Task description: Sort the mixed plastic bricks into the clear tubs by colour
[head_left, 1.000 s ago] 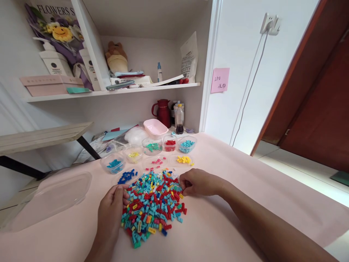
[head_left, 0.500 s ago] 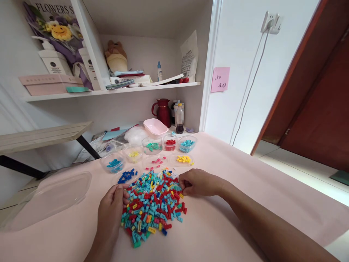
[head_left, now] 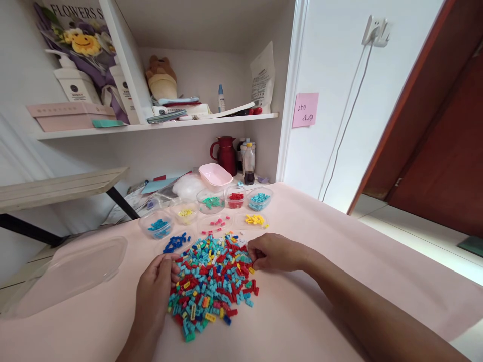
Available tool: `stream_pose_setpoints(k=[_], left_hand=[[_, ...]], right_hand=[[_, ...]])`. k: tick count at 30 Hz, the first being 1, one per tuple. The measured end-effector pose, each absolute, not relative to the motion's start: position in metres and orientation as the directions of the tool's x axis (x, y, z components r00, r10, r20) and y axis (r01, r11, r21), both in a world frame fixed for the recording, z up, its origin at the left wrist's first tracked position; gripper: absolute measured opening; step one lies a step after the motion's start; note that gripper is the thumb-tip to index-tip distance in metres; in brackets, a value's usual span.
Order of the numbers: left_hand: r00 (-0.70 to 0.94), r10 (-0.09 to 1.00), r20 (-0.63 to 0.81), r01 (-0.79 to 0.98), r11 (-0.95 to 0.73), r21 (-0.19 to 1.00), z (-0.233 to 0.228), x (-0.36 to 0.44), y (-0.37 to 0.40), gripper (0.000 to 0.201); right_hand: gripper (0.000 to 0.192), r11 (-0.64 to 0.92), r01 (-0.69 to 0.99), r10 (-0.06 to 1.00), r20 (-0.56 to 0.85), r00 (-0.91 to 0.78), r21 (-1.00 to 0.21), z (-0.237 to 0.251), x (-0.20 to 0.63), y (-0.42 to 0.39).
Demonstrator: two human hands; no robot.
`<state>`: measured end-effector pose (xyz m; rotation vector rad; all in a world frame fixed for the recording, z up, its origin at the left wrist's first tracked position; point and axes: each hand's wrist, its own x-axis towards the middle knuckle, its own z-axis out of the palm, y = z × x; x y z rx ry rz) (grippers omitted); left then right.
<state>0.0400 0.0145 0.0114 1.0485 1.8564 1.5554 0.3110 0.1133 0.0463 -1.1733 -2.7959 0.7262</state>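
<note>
A heap of small toy building bricks [head_left: 215, 281] in light blue, red, yellow, green and dark blue lies on the pink tabletop. At the heap's left edge rests my left hand [head_left: 156, 276], its fingers curled together with the thumb over them. My right hand [head_left: 277, 252] touches the right edge, its thumb and fingers closed in a pinch among the bricks. What either hand holds, if anything, is hidden. Just behind the heap, dark blue bricks [head_left: 176, 243], pink bricks [head_left: 217, 224] and yellow bricks [head_left: 254, 219] lie sorted on shallow clear lids.
Clear tubs hold blue bricks [head_left: 159, 226], pale yellow bricks [head_left: 185, 213], green bricks [head_left: 211, 202], red bricks [head_left: 236, 199] and light blue bricks [head_left: 258, 200]. Behind them stand a pink basin [head_left: 216, 176], a red jug [head_left: 227, 157] and a bottle [head_left: 248, 166]. A large clear lid [head_left: 86, 269] lies left.
</note>
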Motion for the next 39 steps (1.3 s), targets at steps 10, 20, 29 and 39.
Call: stream_pose_setpoints(k=[10, 20, 29, 39], left_hand=[[-0.567, 0.819, 0.088, 0.275, 0.087, 0.958, 0.0126, 0.0403, 0.0141, 0.038], [-0.521, 0.846, 0.116, 0.344, 0.083, 0.935, 0.011, 0.0432, 0.0142, 0.041], [-0.464, 0.881, 0.091, 0.385, 0.108, 0.917, 0.0059, 0.0451, 0.0131, 0.043], [-0.425, 0.899, 0.107, 0.409, 0.085, 0.909, 0.0068, 0.0483, 0.0114, 0.044]], right_hand=[[0.008, 0.604, 0.674, 0.681, -0.165, -0.714, -0.425, 0.0483, 0.3103, 0.1122], [0.006, 0.63, 0.648, 0.653, -0.16, -0.74, -0.428, 0.0473, 0.3114, 0.114], [0.014, 0.66, 0.623, 0.626, -0.151, -0.765, -0.421, 0.0467, 0.3117, 0.1145], [0.016, 0.651, 0.631, 0.635, -0.151, -0.757, -0.423, 0.0466, 0.3107, 0.1139]])
